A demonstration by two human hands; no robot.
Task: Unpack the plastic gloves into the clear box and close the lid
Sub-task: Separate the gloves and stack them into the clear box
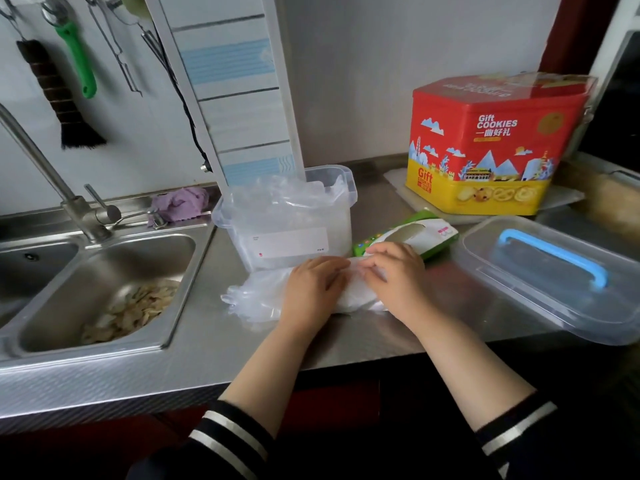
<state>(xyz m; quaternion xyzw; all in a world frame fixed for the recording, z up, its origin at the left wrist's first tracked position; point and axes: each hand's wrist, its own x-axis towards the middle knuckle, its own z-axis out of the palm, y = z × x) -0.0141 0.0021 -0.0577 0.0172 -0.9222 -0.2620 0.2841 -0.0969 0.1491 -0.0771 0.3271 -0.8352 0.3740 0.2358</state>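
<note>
A stack of clear plastic gloves (254,301) lies on the steel counter in front of the clear box (287,233). My left hand (311,289) rests flat on the stack's middle. My right hand (394,275) lies on the stack's right end, its fingertips curled and pinching the plastic. The clear box stands open, with crumpled clear plastic inside it. Its lid (554,275), clear with a blue handle, lies on the counter to the right. A green and white glove carton (405,235) with an oval opening lies behind my right hand.
A steel sink (104,292) with food scraps is on the left, with a tap (45,168) behind it. A red and yellow cookie tin (491,143) stands at the back right. A purple cloth (180,200) lies behind the sink. Utensils hang on the wall.
</note>
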